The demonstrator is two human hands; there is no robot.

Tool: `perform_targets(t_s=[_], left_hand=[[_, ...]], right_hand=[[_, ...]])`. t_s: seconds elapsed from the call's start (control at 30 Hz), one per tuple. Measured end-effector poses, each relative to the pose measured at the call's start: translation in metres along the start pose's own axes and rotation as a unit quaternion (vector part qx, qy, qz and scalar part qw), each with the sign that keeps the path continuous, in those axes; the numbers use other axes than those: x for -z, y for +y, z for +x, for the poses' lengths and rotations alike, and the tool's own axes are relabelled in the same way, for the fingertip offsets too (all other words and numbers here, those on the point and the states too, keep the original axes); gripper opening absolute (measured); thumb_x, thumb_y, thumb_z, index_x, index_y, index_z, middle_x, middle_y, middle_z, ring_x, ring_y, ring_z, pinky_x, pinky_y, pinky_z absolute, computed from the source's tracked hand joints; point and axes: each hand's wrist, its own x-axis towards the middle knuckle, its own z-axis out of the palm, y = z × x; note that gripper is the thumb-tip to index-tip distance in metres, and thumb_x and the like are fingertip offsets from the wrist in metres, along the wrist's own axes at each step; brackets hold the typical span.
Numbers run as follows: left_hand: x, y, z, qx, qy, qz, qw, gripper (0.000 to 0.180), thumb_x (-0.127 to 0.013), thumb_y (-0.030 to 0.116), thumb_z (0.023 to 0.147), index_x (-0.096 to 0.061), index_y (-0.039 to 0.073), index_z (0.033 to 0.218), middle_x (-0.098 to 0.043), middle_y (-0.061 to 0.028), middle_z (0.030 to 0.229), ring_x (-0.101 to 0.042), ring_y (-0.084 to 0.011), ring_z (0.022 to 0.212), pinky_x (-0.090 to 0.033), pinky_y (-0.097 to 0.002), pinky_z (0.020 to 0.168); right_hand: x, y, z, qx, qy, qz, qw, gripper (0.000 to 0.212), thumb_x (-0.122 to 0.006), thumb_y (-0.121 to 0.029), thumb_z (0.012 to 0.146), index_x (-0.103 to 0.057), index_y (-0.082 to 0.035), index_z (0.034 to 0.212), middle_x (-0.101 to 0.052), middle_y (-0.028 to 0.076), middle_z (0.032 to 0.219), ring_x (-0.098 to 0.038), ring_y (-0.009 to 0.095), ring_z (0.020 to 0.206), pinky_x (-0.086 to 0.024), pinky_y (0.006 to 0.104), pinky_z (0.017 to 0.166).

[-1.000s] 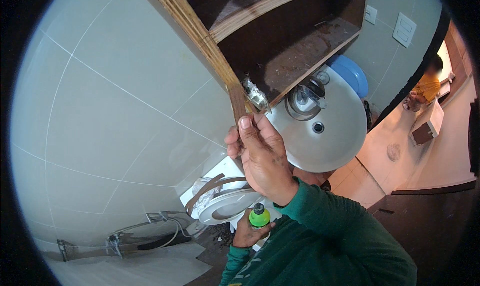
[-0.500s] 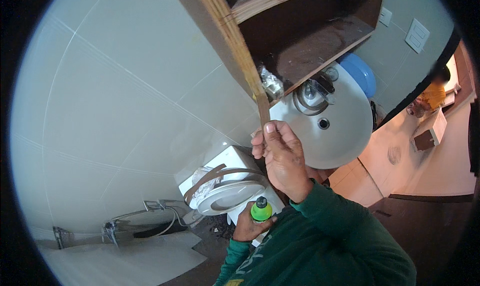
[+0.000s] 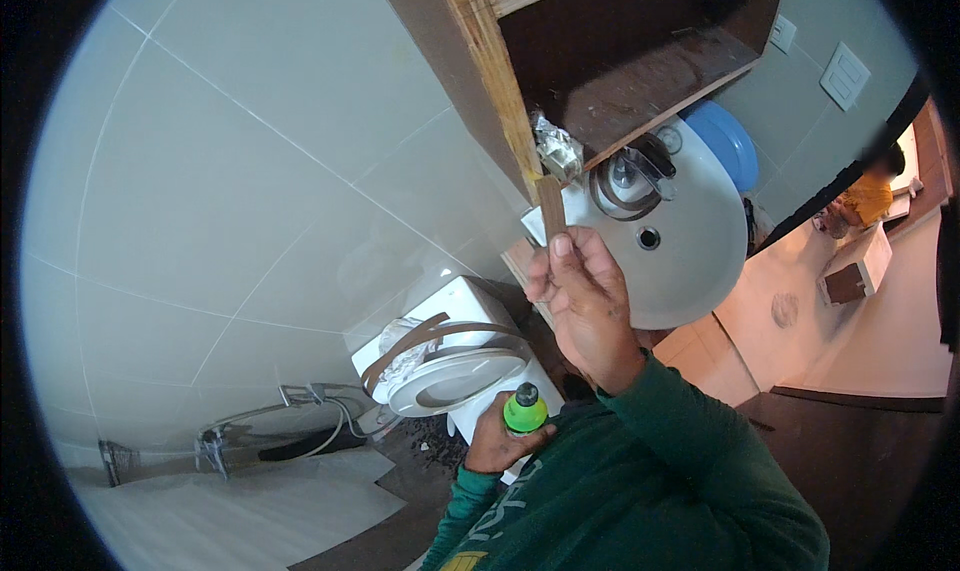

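My right hand (image 3: 588, 306) is closed, pinching a brown edge-banding strip (image 3: 552, 209) between thumb and fingers. The strip's squared upper end reaches the lower end of the open cabinet's raw wooden edge (image 3: 497, 81); whether they touch, I cannot tell. My left hand (image 3: 492, 439), low in front of my body, is wrapped round a bright green bottle (image 3: 523, 414) with a black cap. More brown strip (image 3: 405, 349) curves across the toilet (image 3: 470, 381), its far run hidden behind my right hand.
Crumpled foil (image 3: 556, 149) sits at the cabinet's lower corner. Beside it are a white washbasin (image 3: 690, 261), a black-handled tap (image 3: 648, 166) and a blue basin (image 3: 722, 146). A shower mixer (image 3: 212, 449) and hose are at left. A person (image 3: 868, 199) is at far right.
My right hand and the strip have shifted slightly right relative to the cabinet edge, and the strip's upper end now shows. The whole view has shifted a little. My left hand still holds the bottle.
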Motion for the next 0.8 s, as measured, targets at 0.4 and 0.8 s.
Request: perform_targets(t_s=[0.4, 0.8], left_hand=[[-0.001, 0.000, -0.001, -0.006, -0.002, -0.005, 1.000, 0.062, -0.096, 0.036, 0.082, -0.063, 0.000, 0.121, -0.073, -0.0156, 0.108, -0.072, -0.0273, 0.100, -0.057, -0.0404, 0.092], [0.002, 0.007, 0.001, 0.011, -0.022, 0.002, 1.000, 0.069, -0.095, 0.044, 0.082, -0.063, 0.000, 0.124, -0.070, -0.0158, 0.112, -0.071, -0.0286, 0.104, -0.057, -0.0418, 0.094]], right_hand=[[0.012, 0.005, 0.022, 0.043, 0.030, -0.131, 0.990, 0.024, -0.058, -0.028, 0.116, -0.056, -0.004, 0.119, -0.069, 0.005, 0.093, -0.060, 0.010, 0.078, -0.054, 0.0276, 0.076], [-0.003, -0.012, 0.036, 0.063, 0.027, -0.128, 0.989, 0.030, -0.066, -0.032, 0.111, -0.062, -0.002, 0.117, -0.073, 0.007, 0.093, -0.059, 0.007, 0.073, -0.053, 0.0254, 0.070]])
